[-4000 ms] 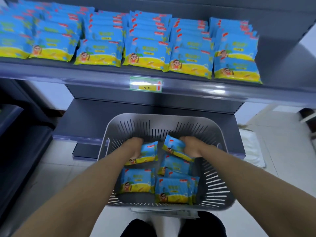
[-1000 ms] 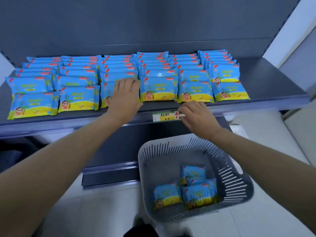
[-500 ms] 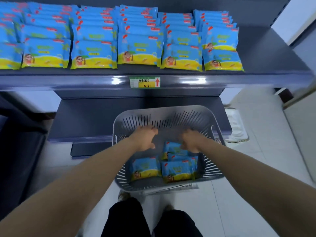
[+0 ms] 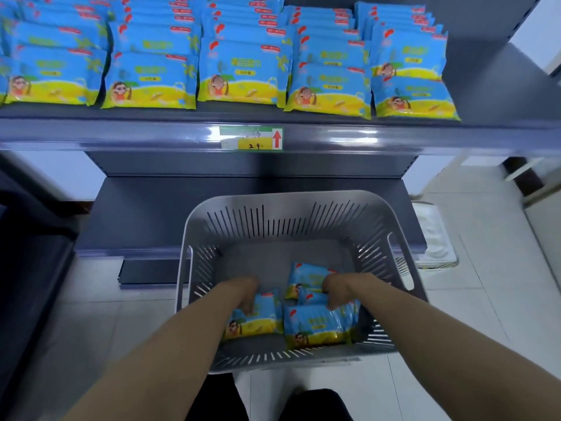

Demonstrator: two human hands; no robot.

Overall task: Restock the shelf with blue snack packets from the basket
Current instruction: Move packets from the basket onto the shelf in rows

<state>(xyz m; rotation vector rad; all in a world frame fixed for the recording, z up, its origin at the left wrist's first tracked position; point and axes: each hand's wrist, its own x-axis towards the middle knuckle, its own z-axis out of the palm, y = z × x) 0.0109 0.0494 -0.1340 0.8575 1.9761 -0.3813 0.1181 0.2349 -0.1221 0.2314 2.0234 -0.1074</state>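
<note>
Down in one basket [image 4: 274, 198]: four packets [image 4: 318, 326]; left hand [image 4: 246, 294], right hand [image 4: 335, 291] each grip one.

- We are in a shop, at a retail aisle.
- We face a grey metal shelf [image 4: 485, 138] of the store-display kind, with a lower shelf [image 4: 145, 214] of the same make beneath it.
- Identical blue snack packets [image 4: 239, 71] fill it in neat rows, front faces lined up along the front edge.
- A price label [image 4: 251, 138] with a red arrow sits in the strip on that front edge.
- A grey slotted basket [image 4: 285, 197] holding more of the same packets stands on the pale tiled floor [image 4: 485, 314].
</note>
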